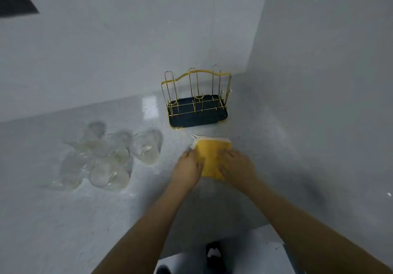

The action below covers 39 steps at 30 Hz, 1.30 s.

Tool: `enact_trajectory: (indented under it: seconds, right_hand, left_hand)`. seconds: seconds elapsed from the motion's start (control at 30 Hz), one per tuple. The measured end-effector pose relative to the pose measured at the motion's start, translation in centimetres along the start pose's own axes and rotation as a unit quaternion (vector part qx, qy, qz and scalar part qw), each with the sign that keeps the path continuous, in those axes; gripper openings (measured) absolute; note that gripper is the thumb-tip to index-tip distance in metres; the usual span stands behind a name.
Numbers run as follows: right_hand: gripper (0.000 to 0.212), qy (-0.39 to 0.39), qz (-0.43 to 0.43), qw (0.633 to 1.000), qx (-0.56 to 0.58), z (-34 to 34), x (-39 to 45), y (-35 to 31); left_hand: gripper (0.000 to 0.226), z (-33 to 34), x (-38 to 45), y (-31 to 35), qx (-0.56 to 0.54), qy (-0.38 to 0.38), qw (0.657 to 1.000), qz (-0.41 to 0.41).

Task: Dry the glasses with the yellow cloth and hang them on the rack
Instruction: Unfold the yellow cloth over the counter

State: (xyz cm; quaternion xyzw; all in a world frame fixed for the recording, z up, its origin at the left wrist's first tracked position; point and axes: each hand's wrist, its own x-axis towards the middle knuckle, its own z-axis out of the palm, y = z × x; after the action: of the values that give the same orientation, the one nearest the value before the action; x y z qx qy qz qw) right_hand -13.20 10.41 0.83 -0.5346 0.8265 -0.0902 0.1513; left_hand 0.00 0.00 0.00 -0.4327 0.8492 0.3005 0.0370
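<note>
A folded yellow cloth (210, 156) with a white edge lies on the grey counter, right of centre. My left hand (188, 168) grips its left side and my right hand (236, 166) grips its right side. Several clear glasses (106, 156) lie on their sides in a cluster to the left of the cloth. A gold wire rack (196, 99) on a dark tray stands behind the cloth, near the corner of the walls, with nothing hanging on it.
The grey counter (63, 220) runs along a pale back wall and meets a side wall on the right. Its front edge lies near my body, with the floor and my dark slippers (214, 252) below.
</note>
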Motion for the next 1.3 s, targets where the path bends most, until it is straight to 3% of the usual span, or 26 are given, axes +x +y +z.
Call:
enact_trajectory:
  seconds: [0.13, 0.23, 0.33, 0.47, 0.6, 0.7, 0.87, 0.93, 1.03, 1.1, 1.2, 1.3]
  right_hand:
    - [0.063, -0.121, -0.003, 0.993, 0.005, 0.9, 1.7, 1.6]
    - [0.067, -0.169, -0.027, 0.985, 0.002, 1.9, 2.1, 2.1]
    - [0.074, -0.162, -0.047, 0.985, -0.034, 2.7, 2.3, 2.5]
    - [0.078, -0.126, -0.057, 0.990, -0.025, 3.3, 2.6, 2.7]
    - [0.080, -0.085, -0.059, 0.995, 0.009, 3.5, 2.7, 2.7]
    - [0.069, -0.056, -0.048, 0.995, 0.069, 3.3, 2.6, 1.8]
    - [0.023, 0.022, -0.025, 0.965, 0.259, 1.6, 2.8, -0.1]
    - [0.021, 0.016, -0.026, 0.956, 0.292, 0.5, 3.0, -0.8]
    - [0.022, -0.021, -0.014, 0.946, 0.322, -1.7, 3.8, -1.8]
    - [0.017, -0.052, 0.012, 0.929, 0.365, -3.6, 4.3, -2.7]
    - [0.020, -0.081, 0.087, 0.882, 0.456, -6.0, 4.8, -4.1]
    - [0.020, -0.083, 0.117, 0.843, 0.518, -7.3, 4.4, -5.1]
  left_hand:
    - [0.056, 1.1, 1.1, -0.5, -0.073, -0.021, 0.995, -0.065]
    - [0.057, 1.8, 1.6, -0.5, -0.127, -0.008, 0.988, -0.083]
    - [0.050, 1.9, 1.9, -0.5, -0.105, -0.012, 0.988, -0.115]
    - [0.016, 1.8, 2.2, -0.2, -0.063, -0.004, 0.989, -0.134]
    - [0.016, 1.0, 2.1, 0.2, -0.156, -0.025, 0.975, -0.160]
    - [0.016, -0.5, 1.8, 1.0, -0.273, -0.016, 0.946, -0.172]
    - [0.022, -2.8, 1.3, 1.9, -0.437, 0.046, 0.884, -0.162]
    - [0.020, -3.7, 1.0, 1.9, -0.468, 0.061, 0.869, -0.150]
    - [0.025, -5.2, 0.6, 1.5, -0.507, 0.021, 0.854, -0.117]
    - [0.034, -6.5, 0.5, 1.2, -0.493, -0.010, 0.866, -0.078]
    - [0.039, -8.4, 0.3, 1.4, -0.358, -0.023, 0.933, -0.008]
    - [0.030, -9.9, 0.4, 1.1, -0.305, -0.024, 0.952, 0.022]
